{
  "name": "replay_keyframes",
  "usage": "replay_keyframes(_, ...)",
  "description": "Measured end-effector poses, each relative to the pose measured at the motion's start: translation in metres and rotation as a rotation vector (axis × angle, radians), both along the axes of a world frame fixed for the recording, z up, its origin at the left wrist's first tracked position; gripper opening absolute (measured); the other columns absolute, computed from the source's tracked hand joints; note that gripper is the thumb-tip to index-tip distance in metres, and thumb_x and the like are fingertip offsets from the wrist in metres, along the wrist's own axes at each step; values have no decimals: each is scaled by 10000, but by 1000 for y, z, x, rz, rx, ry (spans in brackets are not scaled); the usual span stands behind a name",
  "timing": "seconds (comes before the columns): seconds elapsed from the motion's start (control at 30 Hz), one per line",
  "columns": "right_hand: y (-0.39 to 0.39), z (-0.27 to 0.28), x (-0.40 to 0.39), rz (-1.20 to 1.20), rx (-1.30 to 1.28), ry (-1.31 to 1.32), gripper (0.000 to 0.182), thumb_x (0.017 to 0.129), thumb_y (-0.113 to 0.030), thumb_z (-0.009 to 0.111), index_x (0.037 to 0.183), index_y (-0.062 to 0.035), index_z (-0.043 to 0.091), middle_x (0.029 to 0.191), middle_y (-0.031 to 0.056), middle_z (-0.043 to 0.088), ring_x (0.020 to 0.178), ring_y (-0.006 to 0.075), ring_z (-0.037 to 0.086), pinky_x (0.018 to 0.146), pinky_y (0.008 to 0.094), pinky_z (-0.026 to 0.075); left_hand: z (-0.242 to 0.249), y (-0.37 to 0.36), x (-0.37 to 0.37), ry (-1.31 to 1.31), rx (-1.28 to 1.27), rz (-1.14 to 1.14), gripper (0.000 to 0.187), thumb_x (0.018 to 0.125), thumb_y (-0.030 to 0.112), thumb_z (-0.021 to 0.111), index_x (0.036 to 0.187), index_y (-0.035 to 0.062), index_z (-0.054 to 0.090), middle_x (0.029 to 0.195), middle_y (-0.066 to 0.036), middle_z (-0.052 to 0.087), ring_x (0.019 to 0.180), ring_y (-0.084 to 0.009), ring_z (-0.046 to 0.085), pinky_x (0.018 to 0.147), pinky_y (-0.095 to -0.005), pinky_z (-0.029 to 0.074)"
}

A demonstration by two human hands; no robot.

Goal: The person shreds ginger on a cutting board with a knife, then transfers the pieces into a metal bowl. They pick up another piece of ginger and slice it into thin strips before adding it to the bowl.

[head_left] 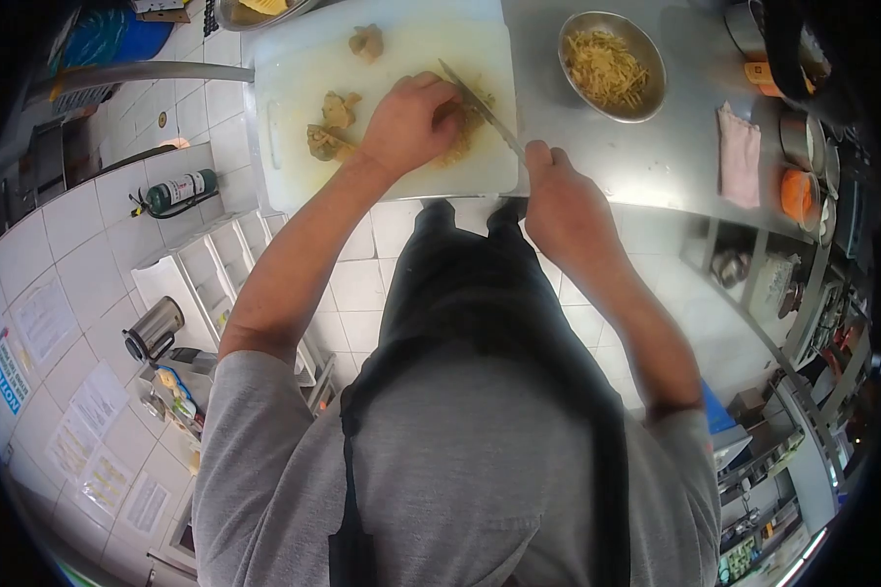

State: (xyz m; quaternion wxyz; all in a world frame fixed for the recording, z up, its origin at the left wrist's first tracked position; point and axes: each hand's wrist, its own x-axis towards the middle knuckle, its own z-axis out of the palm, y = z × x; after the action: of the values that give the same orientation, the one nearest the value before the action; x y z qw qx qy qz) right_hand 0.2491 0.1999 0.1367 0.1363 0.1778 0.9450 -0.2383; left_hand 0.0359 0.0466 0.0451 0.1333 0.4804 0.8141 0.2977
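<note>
My right hand (570, 207) grips the handle of a knife (486, 110), its blade slanting up and left over a white cutting board (294, 73). My left hand (413, 125) is closed beside the blade, fingers curled down on the yellowish-brown vegetable being cut; most of what lies under them is hidden. Finely cut pieces (457, 149) are spread around the blade and below the fingers. Knobbly brown vegetable lumps lie uncut on the board: one (366, 43) near the far edge, and two (339, 110) (325, 143) left of my left hand.
Right of the board, a metal bowl (653, 98) of yellowish strips stands on the steel counter (597, 157). A folded pink cloth (740, 157) and a container with orange contents (799, 196) are farther right. Another metal bowl (237, 18) touches the board's far left corner.
</note>
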Motion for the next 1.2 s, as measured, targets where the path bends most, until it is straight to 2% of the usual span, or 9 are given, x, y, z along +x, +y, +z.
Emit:
replay_keyframes(0.1,-2,-8,2,9,-15,12,251,973,6,611,1199,18,501,1075,305,674,877,491,765,774,555,647,0,-3,0,-10,35,17,211,900,119,810,1103,64,813,1042,-134,741,1023,-371,717,905,-469,600)
replay_keyframes(0.37,-1,-2,-5,3,-28,-21,240,988,4,586,1211,28,500,1086,314,672,899,506,758,784,559,643,-8,-4,3,63,102,18,211,904,119,813,1109,68,818,989,-113,744,893,-343,731,836,-447,616)
replay_keyframes(0.47,0,-20,-5,-6,-12,-13,249,985,8,586,1218,31,501,1089,314,673,885,505,759,784,562,643,-2,-3,6,6,70,53,204,905,120,814,1104,72,819,995,-111,748,928,-346,727,846,-446,617)
replay_keyframes(0.63,-2,4,-5,9,-22,-25,256,989,5,586,1226,33,494,1088,317,673,882,505,760,798,560,644,-6,-3,5,22,97,51,201,905,131,824,1098,75,821,999,-107,752,972,-343,725,852,-443,614)
replay_keyframes(0.73,-5,-25,-7,0,6,-27,256,986,1,590,1221,29,492,1088,317,673,885,504,762,794,557,646,-5,-5,8,-9,69,39,206,904,135,831,1102,78,820,1026,-104,756,989,-351,720,866,-448,609)
replay_keyframes(0.8,-3,-26,-10,-2,5,-15,254,986,-1,593,1217,27,492,1086,316,674,882,503,763,789,555,648,-1,-10,4,-24,44,42,213,903,135,832,1108,79,817,1047,-104,759,991,-358,715,873,-451,606)
replay_keyframes(0.9,1,-27,-8,-13,5,-24,252,986,-3,596,1213,25,491,1084,316,675,878,503,764,781,553,650,-1,-12,7,-51,169,78,229,897,126,828,1121,84,810,1087,-99,761,1001,-367,706,898,-459,599)
replay_keyframes(1.0,-1,-29,-5,2,-12,-15,251,986,-3,595,1212,25,490,1085,318,675,877,503,764,779,553,651,-6,-17,9,53,181,-40,239,890,123,825,1125,89,804,1111,-93,760,1007,-359,699,905,-464,595)
replay_keyframes(1.2,-3,6,-2,35,26,0,235,988,-1,588,1203,24,496,1071,311,674,866,499,764,767,556,650,-2,-8,11,100,89,-34,219,883,108,815,1102,103,813,1101,-85,751,1008,-355,685,913,-465,588)
